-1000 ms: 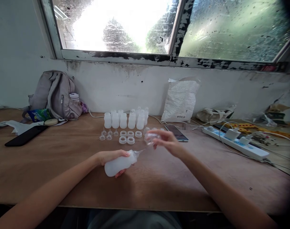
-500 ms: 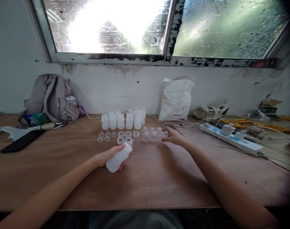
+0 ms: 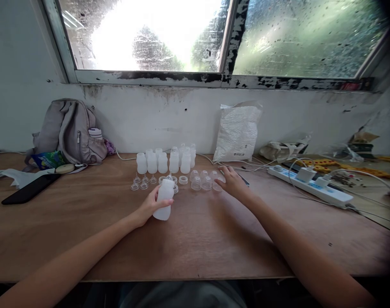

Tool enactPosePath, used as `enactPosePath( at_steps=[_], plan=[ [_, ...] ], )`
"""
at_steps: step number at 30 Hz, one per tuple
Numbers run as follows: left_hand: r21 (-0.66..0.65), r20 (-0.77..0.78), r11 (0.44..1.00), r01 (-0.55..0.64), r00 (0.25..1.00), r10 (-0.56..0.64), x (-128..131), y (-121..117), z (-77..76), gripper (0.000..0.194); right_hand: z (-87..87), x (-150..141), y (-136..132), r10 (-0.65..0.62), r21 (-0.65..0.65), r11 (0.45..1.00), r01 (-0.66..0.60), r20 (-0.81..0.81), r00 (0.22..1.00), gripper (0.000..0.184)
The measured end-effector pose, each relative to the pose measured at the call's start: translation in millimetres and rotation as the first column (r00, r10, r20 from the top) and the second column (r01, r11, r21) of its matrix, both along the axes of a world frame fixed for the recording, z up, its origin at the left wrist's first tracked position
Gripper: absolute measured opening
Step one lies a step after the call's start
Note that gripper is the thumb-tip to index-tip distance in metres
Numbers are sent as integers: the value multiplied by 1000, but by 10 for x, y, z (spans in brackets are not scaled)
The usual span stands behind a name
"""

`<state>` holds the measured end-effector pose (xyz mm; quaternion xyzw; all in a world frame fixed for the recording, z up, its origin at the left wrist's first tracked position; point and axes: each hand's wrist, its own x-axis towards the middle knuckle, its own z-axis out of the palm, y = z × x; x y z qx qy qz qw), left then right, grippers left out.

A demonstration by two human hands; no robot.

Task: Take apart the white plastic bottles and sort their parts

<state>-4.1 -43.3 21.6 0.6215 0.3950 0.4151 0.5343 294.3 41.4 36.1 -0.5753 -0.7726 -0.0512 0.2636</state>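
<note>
My left hand [image 3: 151, 206] is wrapped round a frosted white baby bottle [image 3: 163, 207], which leans slightly; a clear nipple [image 3: 170, 176] shows at its top. To the right, my right hand [image 3: 231, 182] is over the end of a group of clear dome caps [image 3: 206, 184]. Its thumb and fingers are spread beside the rightmost caps, the thumb by a front one [image 3: 217, 185]. Whether the fingertips touch a cap is hard to see. Several white rings [image 3: 183, 180] lie behind the held bottle, partly hidden by it. Several clear nipples [image 3: 144, 185] stand left of them.
Frosted bottles [image 3: 152, 162] stand in rows at the back, some capped [image 3: 174, 160]. A white plastic bag [image 3: 236, 132] leans on the wall. A power strip [image 3: 310, 186] with cables lies right. On the left are a backpack [image 3: 71, 132] and a black phone-like slab [image 3: 31, 189].
My left hand has brought the bottle more upright and slightly farther from me, nearer the rings. My right hand has shifted slightly forward and left over the caps.
</note>
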Motion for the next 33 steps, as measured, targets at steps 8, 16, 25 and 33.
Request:
enactPosePath(
  at_steps=[8, 16, 25, 33],
  plan=[
    [730, -540, 663, 167, 735, 410, -33, -41, -76, 49, -26, -688, -642, 469, -158, 859, -487, -139, 872, 30],
    [806, -584, 370, 462, 512, 630, -3, -129, -73, 54, -184, -891, -790, 357, -372, 682, -630, -582, 731, 44],
    [826, -539, 334, 454, 463, 704, 49, -202, -66, 46, -71, -942, -863, 79, -427, 463, -776, -853, 516, 41],
    [794, -607, 479, 373, 476, 636, 56, -150, -51, 33, -112, -949, -902, 40, -413, 466, -783, -874, 484, 36]
  ],
)
